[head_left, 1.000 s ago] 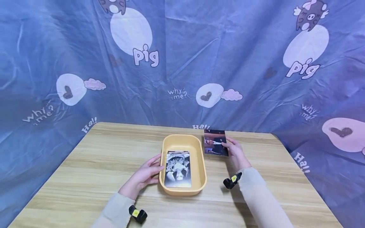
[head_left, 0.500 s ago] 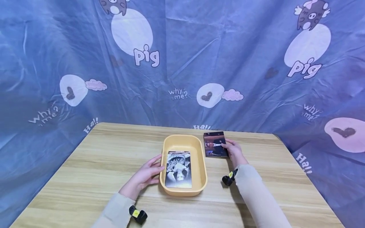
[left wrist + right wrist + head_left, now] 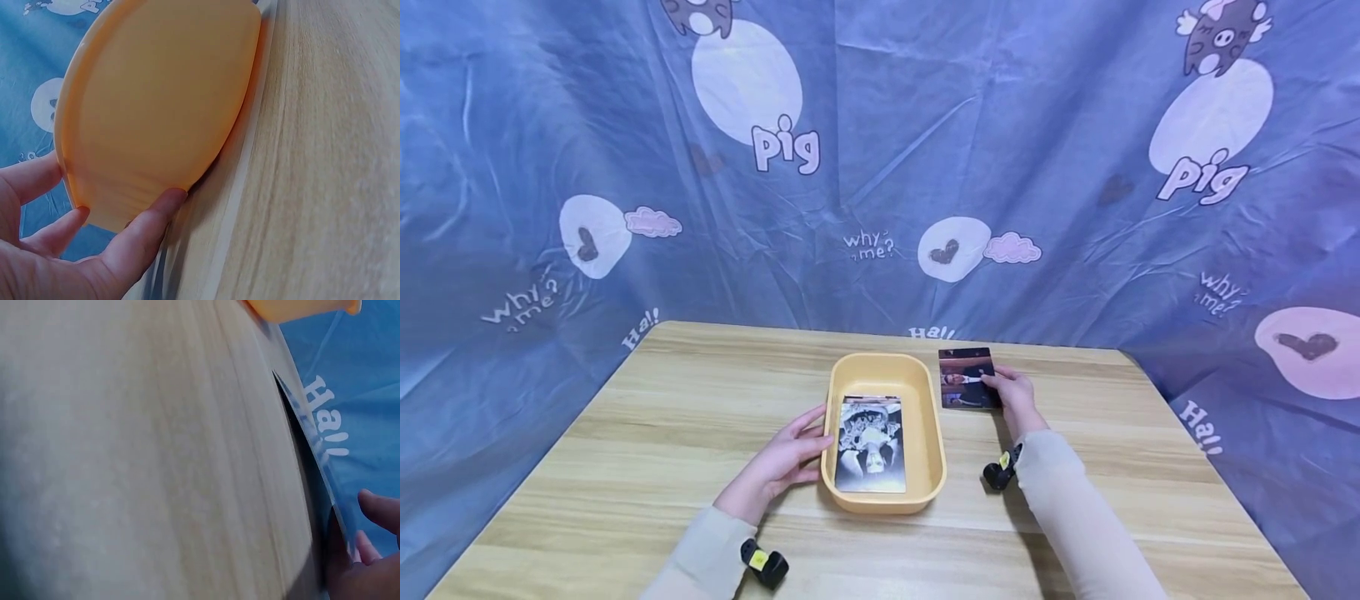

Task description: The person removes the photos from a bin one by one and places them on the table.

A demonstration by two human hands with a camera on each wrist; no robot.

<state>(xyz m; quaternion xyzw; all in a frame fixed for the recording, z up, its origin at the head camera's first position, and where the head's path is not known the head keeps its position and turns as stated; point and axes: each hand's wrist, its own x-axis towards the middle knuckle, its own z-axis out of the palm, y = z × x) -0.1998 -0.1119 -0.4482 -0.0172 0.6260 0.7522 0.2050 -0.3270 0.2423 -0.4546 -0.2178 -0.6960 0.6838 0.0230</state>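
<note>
A yellow plastic tray (image 3: 922,446) stands on the table with printed photos inside, a black-and-white one (image 3: 871,450) on top. My left hand (image 3: 778,458) holds the tray's left side, one fingertip over the rim. In the left wrist view the thumb (image 3: 147,234) presses low on the outer wall. To the tray's right, my right hand (image 3: 1017,398) pinches a dark colour photo (image 3: 964,379) by its right edge, thumb on top. The right wrist view shows that photo (image 3: 322,481) edge-on, close above the table with a dark gap under it.
The wooden table (image 3: 700,400) ends at a blue patterned curtain (image 3: 880,167) at the back, close behind the colour photo. Black wrist cameras sit on the left sleeve (image 3: 706,550) and right sleeve (image 3: 1067,500).
The right hand has lowered the colour photo toward the table and drawn it slightly nearer. The left hand and the tray have stayed in place.
</note>
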